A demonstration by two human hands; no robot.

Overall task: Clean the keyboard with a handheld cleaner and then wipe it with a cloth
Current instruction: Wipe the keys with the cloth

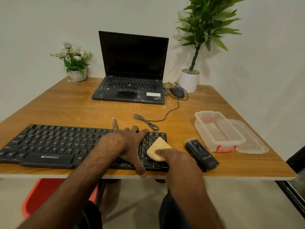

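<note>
A black keyboard lies along the table's front edge. My left hand rests flat on its right part with fingers spread, the thumb reaching to the front edge. My right hand presses a folded yellow cloth onto the keys at the keyboard's right end, fingers on top of the cloth. The black handheld cleaner lies on the table just right of the keyboard, untouched.
A clear plastic box with red clasp and its lid stand right of the cleaner. An open laptop, a mouse with its cable, a flower pot and a potted plant line the back.
</note>
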